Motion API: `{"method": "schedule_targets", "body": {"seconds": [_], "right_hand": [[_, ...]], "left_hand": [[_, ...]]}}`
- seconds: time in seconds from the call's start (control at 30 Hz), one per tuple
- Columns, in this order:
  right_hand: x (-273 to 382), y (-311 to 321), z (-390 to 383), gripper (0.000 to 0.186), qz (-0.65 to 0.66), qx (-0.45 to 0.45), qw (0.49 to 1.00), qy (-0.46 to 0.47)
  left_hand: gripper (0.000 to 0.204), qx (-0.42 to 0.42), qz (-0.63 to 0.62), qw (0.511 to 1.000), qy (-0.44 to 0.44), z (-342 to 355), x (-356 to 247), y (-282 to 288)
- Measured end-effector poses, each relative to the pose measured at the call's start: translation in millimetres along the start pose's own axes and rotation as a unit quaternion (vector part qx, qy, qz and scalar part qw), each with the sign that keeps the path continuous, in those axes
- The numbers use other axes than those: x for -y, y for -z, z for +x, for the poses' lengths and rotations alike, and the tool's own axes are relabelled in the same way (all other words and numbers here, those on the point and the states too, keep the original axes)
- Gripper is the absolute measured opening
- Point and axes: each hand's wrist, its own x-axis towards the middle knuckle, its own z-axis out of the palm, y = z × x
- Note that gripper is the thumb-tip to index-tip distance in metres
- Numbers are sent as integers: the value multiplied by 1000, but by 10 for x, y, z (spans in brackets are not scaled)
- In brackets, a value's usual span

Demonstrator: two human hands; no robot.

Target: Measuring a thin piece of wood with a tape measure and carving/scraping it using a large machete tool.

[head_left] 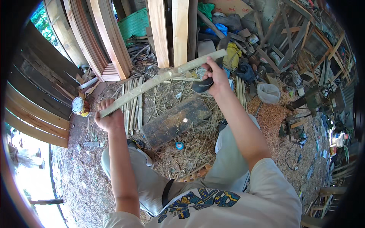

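A long, pale wooden strip slants across in front of me, its right end higher and farther away. My left hand is closed around its near left end. Toward the other end, my right hand has its fingers curled round a dark-handled large knife, with the extended index finger against the strip. The dark blade shows partly behind the strip's far end; hand and wood hide the rest. Below the strip, a thick worn wooden block lies on the ground between my legs.
Several thin wooden strips lie left of the block, near a tin can. A small blue round object sits before the block. Tall planks stand ahead. Rightward are wood shavings, a whitish container and dark machinery.
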Motion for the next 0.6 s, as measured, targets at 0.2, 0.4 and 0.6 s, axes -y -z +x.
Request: {"method": "schedule_targets", "body": {"seconds": [0.2, 0.4, 0.6], "right_hand": [[193, 9, 488, 35, 37, -36, 992, 116], [5, -152, 564, 57, -43, -42, 979, 196], [-449, -534, 206, 52, -169, 24, 976, 137]], "left_hand": [[20, -304, 426, 850, -59, 229, 114, 709], [23, -62, 579, 809, -82, 6, 509, 247], [22, 175, 641, 745, -51, -160, 855, -2]]}}
